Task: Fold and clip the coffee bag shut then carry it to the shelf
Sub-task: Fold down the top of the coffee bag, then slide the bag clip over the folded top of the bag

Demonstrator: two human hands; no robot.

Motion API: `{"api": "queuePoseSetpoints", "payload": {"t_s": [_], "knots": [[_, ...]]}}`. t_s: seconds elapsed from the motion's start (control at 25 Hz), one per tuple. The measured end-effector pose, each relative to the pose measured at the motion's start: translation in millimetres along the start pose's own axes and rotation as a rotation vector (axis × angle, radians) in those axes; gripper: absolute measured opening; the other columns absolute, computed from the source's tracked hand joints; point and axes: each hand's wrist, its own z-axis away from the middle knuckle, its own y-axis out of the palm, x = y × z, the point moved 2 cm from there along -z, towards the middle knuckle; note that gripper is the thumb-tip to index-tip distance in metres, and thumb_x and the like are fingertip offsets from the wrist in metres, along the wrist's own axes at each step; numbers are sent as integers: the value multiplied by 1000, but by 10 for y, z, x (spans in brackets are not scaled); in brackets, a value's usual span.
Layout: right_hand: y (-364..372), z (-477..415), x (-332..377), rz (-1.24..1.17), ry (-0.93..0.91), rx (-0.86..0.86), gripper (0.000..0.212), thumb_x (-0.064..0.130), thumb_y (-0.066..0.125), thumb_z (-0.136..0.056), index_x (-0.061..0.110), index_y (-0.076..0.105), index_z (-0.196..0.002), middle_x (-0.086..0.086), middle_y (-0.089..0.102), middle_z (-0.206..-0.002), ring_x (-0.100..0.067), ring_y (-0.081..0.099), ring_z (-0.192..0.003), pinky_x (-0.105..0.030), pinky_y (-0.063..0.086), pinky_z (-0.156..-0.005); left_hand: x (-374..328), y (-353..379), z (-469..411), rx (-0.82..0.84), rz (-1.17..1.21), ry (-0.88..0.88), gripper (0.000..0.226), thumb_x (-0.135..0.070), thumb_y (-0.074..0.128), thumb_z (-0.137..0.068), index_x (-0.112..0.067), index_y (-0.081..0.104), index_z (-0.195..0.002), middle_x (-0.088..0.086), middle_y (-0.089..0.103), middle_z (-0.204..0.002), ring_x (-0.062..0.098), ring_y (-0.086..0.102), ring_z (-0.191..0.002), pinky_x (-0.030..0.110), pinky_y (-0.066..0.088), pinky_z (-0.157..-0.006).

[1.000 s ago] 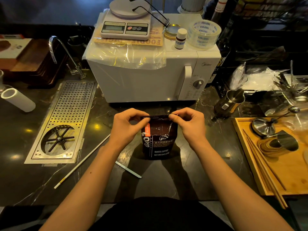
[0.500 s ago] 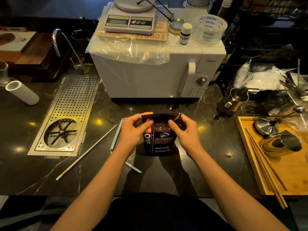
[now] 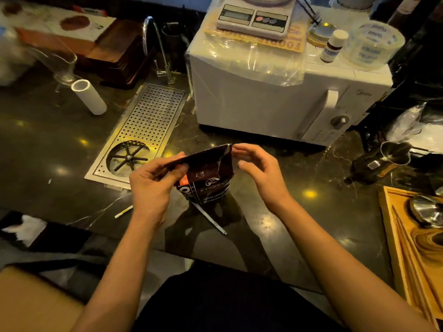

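A dark, glossy counter (image 3: 299, 212) fills most of the view, with a white microwave (image 3: 275, 99) standing at its far side, right of centre, a sheet of clear plastic draped over its top. On the microwave sit a kitchen scale (image 3: 254, 19), a roll of clear tape (image 3: 374, 45) at the right and a small white-capped bottle (image 3: 333, 45) just left of the tape. To the left of the microwave a perforated steel drain tray (image 3: 143, 125) is set into the counter, with a slim tap (image 3: 157, 44) at its far end. At the right edge lies a wooden tray (image 3: 393, 236), and beyond it a metal pitcher (image 3: 386, 159). Far left, a white tube (image 3: 89, 96) lies on its side near a glass. In the middle, near the person, the dark coffee bag (image 3: 211, 174) stands on the counter with its top flattened into a strip that slants up to the right. The left hand (image 3: 153, 185) pinches the left end of that strip between thumb and fingers, clamped on the bag. The right hand (image 3: 261, 171) is at the strip's right end with fingers curled and spread apart; its fingertips reach the corner, but whether they grip it I cannot tell. A thin pale strip (image 3: 211, 219) lies on the counter just in front of the bag, and a short white stick (image 3: 123, 211) lies left of it.
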Motion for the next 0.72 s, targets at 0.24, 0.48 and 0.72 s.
{"api": "queuePoseSetpoints", "payload": {"t_s": [0.24, 0.48, 0.72], "knots": [[587, -119, -531, 722, 103, 339, 49, 37, 68, -86, 28, 51, -131, -3, 63, -108, -15, 61, -91, -34, 53, -83, 47, -782, 114, -201, 17, 13, 31, 5, 73, -73, -22, 77, -86, -4, 78, -91, 22, 72, -98, 40, 59, -86], [1123, -263, -682, 1252, 89, 709, 62, 48, 70, -81, 22, 45, -132, -11, 61, -120, -35, 61, -108, -43, 51, -82, 158, -1098, 206, -285, 25, 3, 27, 9, 72, -74, -11, 75, -91, -1, 77, -96, 24, 71, -100, 39, 58, -87], [1226, -411, -607, 1370, 85, 720, 21, 15, 62, -87, 5, 57, -105, -24, 62, -110, -44, 62, -101, -43, 50, -77, 245, -1171, 140, -225, 23, -28, 30, 7, 74, -73, -19, 77, -88, 1, 78, -93, 25, 71, -100, 46, 57, -90]]}}
